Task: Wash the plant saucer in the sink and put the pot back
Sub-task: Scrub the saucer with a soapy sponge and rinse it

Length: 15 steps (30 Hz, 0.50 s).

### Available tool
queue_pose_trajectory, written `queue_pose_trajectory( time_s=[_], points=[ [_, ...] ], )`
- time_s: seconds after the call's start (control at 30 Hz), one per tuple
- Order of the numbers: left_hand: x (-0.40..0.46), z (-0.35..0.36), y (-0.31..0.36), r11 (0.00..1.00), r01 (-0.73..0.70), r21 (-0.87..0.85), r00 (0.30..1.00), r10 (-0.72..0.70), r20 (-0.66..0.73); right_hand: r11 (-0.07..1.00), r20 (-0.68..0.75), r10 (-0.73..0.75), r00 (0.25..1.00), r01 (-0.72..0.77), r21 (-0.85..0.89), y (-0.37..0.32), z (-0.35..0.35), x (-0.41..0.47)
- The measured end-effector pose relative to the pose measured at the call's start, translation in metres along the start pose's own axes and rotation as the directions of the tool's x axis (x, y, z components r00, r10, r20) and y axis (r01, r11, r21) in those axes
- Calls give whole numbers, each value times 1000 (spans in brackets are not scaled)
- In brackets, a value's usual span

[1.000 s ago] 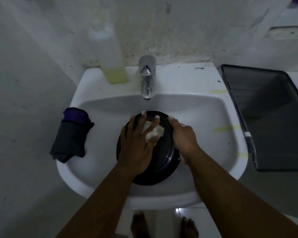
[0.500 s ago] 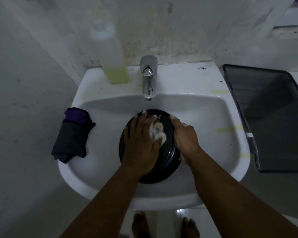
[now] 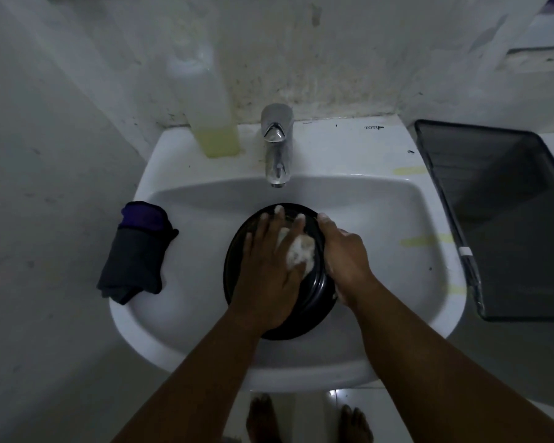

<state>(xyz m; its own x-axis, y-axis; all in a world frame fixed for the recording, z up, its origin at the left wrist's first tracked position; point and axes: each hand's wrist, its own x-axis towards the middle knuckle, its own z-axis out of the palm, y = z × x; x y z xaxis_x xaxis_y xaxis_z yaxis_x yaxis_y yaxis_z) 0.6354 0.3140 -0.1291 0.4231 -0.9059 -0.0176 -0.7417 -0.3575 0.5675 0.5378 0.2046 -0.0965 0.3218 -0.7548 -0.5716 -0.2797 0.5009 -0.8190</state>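
Dim bathroom sink (image 3: 435, 282) holds the black saucer (image 3: 314, 302), mid-scrub: the left hand (image 3: 266, 276) presses a soapy sponge (image 3: 296, 254) on it with fingers spread, the right hand (image 3: 346, 257) grips its rim, so rinsing and replacing the unseen pot remain

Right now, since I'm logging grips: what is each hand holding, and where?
The right hand grips the black saucer by its right rim. The left hand presses a soapy sponge flat against it.
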Motion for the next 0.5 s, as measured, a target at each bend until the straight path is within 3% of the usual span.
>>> queue_pose_trajectory(
  time_s=[0.1,0.23,0.37,0.5],
  points=[
    [6,-7,-7,991,130,-46,991,-130,-13,1000,-7,4,1000,-4,3,0,0,-2],
    [-3,-3,3,997,-78,19,995,79,-53,999,39,-21,999,20,31,-4,-1,-5],
    [3,-8,-3,958,45,-282,948,-130,-290,999,30,-1,1000,0,52,-3,5,-8],
    [-1,-10,9,907,20,-420,932,-169,-320,998,25,2,1000,-4,63,-4,5,-7]
  ],
)
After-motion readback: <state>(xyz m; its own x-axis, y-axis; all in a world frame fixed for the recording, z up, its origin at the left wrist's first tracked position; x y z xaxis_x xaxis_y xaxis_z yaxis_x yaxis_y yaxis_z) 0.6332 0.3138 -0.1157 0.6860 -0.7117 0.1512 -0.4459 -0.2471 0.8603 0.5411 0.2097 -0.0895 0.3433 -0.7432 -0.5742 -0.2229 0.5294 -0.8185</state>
